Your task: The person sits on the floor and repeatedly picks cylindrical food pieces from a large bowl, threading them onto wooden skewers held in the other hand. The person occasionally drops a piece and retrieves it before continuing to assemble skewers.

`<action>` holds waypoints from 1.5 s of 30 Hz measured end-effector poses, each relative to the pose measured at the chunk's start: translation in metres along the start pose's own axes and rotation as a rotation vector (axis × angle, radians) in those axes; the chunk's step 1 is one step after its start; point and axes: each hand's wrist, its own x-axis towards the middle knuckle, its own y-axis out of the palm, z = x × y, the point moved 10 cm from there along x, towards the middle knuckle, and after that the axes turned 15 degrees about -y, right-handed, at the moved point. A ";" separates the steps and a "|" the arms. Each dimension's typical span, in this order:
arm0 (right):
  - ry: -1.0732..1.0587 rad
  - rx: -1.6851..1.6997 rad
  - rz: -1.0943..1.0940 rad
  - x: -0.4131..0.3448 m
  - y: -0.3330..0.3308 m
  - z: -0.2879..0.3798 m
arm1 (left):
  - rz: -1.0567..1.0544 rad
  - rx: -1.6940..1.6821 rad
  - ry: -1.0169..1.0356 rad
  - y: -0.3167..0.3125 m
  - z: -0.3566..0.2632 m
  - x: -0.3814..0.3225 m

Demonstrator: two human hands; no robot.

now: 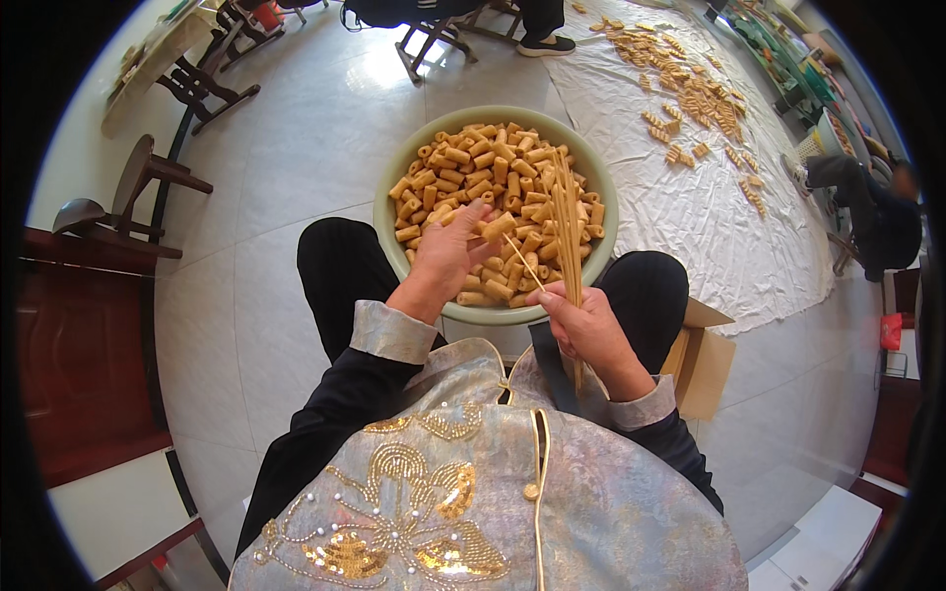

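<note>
Between the person's knees stands a round pale-green plastic basin (607,255), filled with short tan tube-shaped food pieces (473,166). Over its near part, my left hand (451,247) holds one tan food piece (499,227) at its fingertips. My right hand (591,325) grips a bundle of thin wooden skewers (567,221), which point up over the basin's right side. Between its thumb and finger a single skewer (525,262) slants toward the held piece; its tip is at or near that piece's end, and whether it is inside cannot be told.
A white sheet (650,214) on the floor at right bears many skewered rows of tan pieces (687,89). An open cardboard box (702,369) stands beside the right knee. Wooden chairs (140,185) are at left. A person's shoe (547,46) is beyond the basin; another person (872,199) sits at far right.
</note>
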 end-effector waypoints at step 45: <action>0.020 0.069 0.063 -0.007 0.011 0.003 | 0.262 -0.403 -0.045 0.018 0.013 -0.011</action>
